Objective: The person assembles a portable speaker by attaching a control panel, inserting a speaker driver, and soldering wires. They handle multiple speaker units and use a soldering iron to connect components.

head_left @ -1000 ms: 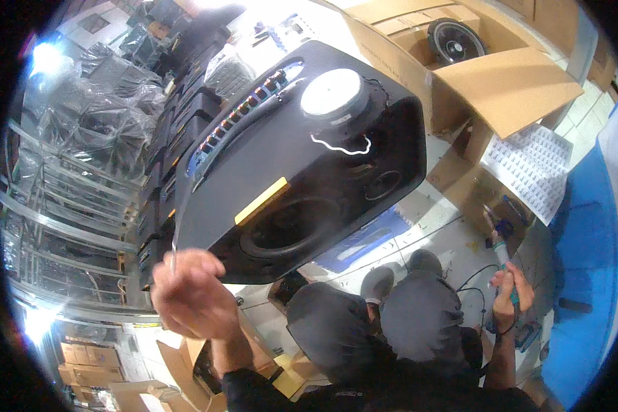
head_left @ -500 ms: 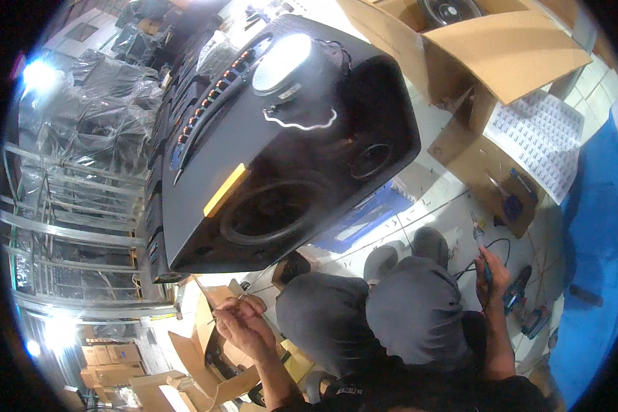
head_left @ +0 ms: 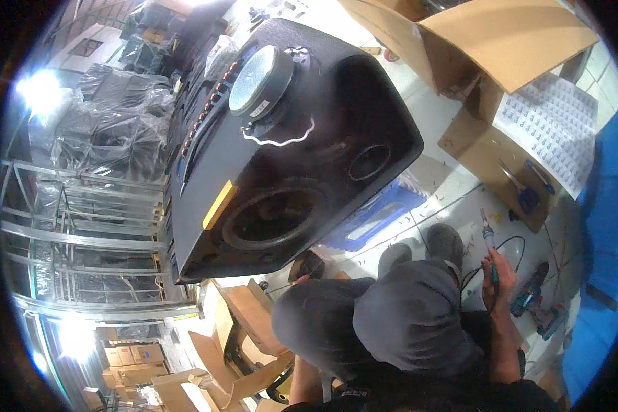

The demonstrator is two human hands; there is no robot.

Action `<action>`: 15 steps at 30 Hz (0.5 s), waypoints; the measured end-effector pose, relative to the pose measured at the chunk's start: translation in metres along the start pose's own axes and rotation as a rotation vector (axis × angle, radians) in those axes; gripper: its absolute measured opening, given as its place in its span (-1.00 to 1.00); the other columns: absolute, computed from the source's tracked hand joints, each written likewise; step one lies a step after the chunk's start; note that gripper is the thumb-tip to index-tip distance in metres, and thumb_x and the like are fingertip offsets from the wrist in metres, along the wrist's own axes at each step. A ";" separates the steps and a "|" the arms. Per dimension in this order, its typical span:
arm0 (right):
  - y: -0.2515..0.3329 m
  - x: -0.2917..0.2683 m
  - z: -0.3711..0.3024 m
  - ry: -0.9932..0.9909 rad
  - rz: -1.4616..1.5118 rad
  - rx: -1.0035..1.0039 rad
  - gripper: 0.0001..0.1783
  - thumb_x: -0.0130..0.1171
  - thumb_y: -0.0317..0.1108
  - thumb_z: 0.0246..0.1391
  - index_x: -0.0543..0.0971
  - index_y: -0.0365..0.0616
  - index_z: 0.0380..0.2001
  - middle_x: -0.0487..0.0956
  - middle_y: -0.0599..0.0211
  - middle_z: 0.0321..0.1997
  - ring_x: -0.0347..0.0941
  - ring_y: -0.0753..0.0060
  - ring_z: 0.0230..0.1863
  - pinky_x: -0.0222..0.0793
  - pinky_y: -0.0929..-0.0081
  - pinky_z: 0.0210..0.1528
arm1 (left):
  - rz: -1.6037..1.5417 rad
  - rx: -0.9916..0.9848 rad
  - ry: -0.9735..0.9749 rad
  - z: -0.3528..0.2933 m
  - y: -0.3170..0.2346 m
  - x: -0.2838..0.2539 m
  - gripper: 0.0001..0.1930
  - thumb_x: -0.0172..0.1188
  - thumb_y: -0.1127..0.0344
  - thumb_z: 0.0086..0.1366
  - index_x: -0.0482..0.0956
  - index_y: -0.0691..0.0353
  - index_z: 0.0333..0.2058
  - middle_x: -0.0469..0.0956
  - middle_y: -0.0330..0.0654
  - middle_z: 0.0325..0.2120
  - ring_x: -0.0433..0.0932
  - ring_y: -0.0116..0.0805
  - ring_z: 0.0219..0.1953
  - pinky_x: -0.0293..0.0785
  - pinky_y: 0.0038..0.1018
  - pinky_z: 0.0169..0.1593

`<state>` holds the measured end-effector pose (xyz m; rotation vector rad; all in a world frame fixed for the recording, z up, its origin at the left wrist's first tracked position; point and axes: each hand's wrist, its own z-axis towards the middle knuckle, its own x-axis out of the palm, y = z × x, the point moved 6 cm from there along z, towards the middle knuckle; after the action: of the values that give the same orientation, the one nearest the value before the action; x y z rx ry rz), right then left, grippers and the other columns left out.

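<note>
My right hand (head_left: 500, 280) is closed around a soldering iron (head_left: 487, 237), a slim tool with a pale collar and metal tip pointing up and away. Its dark cable (head_left: 518, 240) loops beside my wrist. My left forearm (head_left: 306, 381) goes behind my left knee. Only a sliver of my left hand (head_left: 301, 279) shows by a small dark block (head_left: 309, 265), so its fingers are hidden. Before me lies a big black speaker cabinet (head_left: 343, 96) with a large and a smaller round opening. A loose speaker driver (head_left: 261, 81) rests on it, with a white wire (head_left: 281, 143) beside it.
A yellow strip (head_left: 218, 204) lies on the cabinet's edge. To the right are an open carton (head_left: 508, 41), a printed sheet (head_left: 549, 123), scissors (head_left: 527, 198) and a cordless drill (head_left: 532, 299). A blue crate (head_left: 371, 223) sits beneath the cabinet; cartons (head_left: 254, 312) stand lower left.
My left hand has gone from beside the cabinet's near corner to behind my knee, mostly out of sight. My right hand still holds the soldering iron. The view has shifted slightly.
</note>
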<state>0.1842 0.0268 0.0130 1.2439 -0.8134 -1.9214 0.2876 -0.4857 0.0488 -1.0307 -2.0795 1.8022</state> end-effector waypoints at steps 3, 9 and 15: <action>0.000 0.000 0.002 -0.002 0.002 -0.012 -0.71 0.27 -0.47 0.17 0.60 -0.26 -0.03 0.65 0.05 -0.29 0.64 0.13 -0.32 0.53 0.30 -0.28 | -0.006 -0.065 0.036 -0.003 0.008 0.012 -0.50 0.00 -0.06 0.51 0.57 0.39 -0.12 0.52 -0.21 -0.53 0.49 -0.40 -0.45 0.45 -0.46 -0.31; -0.011 0.003 0.005 0.023 -0.041 -0.011 -0.60 0.35 -0.46 0.09 0.60 -0.17 0.03 0.65 0.01 -0.19 0.63 0.04 -0.27 0.54 0.28 -0.24 | -0.066 -0.217 0.178 -0.001 0.023 0.044 -0.50 0.02 -0.06 0.50 0.57 0.38 -0.12 0.52 -0.21 -0.51 0.50 -0.40 -0.44 0.45 -0.46 -0.30; -0.014 -0.004 0.009 0.087 -0.079 0.054 -0.61 0.34 -0.46 0.10 0.58 -0.19 0.02 0.63 0.05 -0.23 0.62 0.11 -0.35 0.53 0.33 -0.32 | -0.120 -0.356 0.282 0.004 0.038 0.056 -0.50 0.04 -0.07 0.49 0.58 0.37 -0.12 0.53 -0.21 -0.50 0.50 -0.41 -0.43 0.46 -0.45 -0.29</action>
<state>0.1744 0.0390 0.0067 1.4013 -0.7861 -1.9036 0.2582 -0.4540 -0.0033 -1.1371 -2.2681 1.1760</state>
